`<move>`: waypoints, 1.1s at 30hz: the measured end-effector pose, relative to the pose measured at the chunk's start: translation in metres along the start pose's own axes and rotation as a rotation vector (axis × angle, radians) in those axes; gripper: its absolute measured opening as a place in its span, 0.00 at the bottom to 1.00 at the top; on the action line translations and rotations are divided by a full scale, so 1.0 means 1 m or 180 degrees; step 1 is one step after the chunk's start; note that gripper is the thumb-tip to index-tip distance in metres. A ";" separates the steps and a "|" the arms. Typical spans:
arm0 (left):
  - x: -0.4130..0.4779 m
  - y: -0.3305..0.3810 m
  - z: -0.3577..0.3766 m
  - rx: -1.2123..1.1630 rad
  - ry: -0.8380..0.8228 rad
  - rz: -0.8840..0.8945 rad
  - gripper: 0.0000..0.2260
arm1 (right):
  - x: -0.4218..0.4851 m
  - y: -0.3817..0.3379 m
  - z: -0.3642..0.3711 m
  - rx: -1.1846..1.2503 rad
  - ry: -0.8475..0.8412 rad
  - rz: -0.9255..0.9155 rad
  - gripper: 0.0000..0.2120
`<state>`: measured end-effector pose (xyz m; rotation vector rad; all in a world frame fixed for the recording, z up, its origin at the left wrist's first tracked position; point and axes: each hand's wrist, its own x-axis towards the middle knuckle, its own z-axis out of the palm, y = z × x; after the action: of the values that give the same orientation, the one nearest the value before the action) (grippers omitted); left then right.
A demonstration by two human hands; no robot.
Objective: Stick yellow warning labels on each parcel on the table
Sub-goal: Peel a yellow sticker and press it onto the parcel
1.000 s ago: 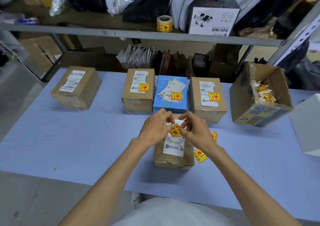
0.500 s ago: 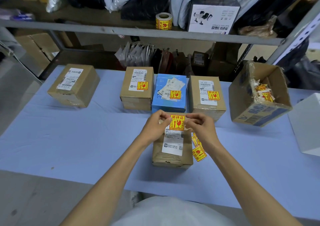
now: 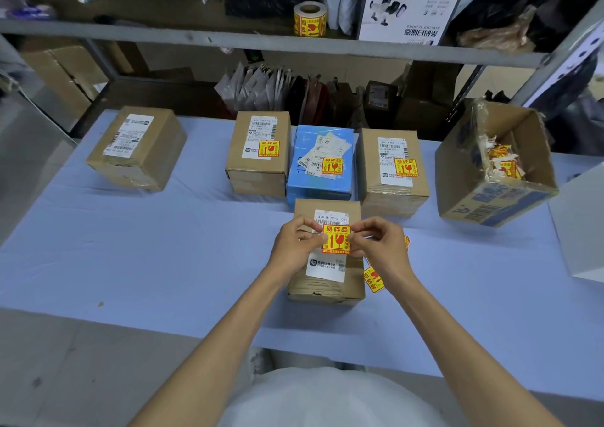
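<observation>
A yellow warning label is stretched flat between my hands, just above the white shipping slip of the near brown parcel. My left hand pinches its left edge and my right hand pinches its right edge. Behind stand a brown parcel, a blue parcel and another brown parcel, each bearing a yellow label. A brown parcel at far left shows only a white slip. Loose yellow labels lie on the table to the right of the near parcel, partly hidden by my right wrist.
An open cardboard box with peeled label scraps stands at the right, and a white box at the right edge. A roll of yellow labels sits on the shelf above the light-blue table.
The label went from crumpled between my fingers to held flat and face up. It now sits lower, close over the near parcel's shipping slip.
</observation>
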<state>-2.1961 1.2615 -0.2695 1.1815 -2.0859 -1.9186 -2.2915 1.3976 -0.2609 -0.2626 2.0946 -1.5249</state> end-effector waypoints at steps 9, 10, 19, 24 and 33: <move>-0.004 -0.010 0.009 0.0730 0.0213 0.0007 0.04 | 0.001 0.022 0.001 -0.0655 0.0203 -0.0026 0.08; -0.004 -0.011 0.011 0.0775 0.0226 -0.0006 0.05 | 0.001 0.023 0.001 -0.0737 0.0220 -0.0047 0.07; -0.005 -0.014 0.017 0.0993 0.0364 0.0000 0.07 | 0.002 0.031 0.003 -0.1028 0.0234 -0.0135 0.08; -0.005 -0.014 0.017 0.1139 0.0405 0.0058 0.07 | 0.001 0.034 0.006 -0.1180 0.0217 -0.0149 0.07; -0.004 -0.015 0.020 0.1313 0.0453 0.0039 0.08 | 0.003 0.034 0.007 -0.1225 0.0212 -0.0211 0.07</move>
<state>-2.1964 1.2810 -0.2854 1.3214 -2.4708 -1.3861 -2.2854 1.4025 -0.2945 -0.4280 2.4458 -1.1681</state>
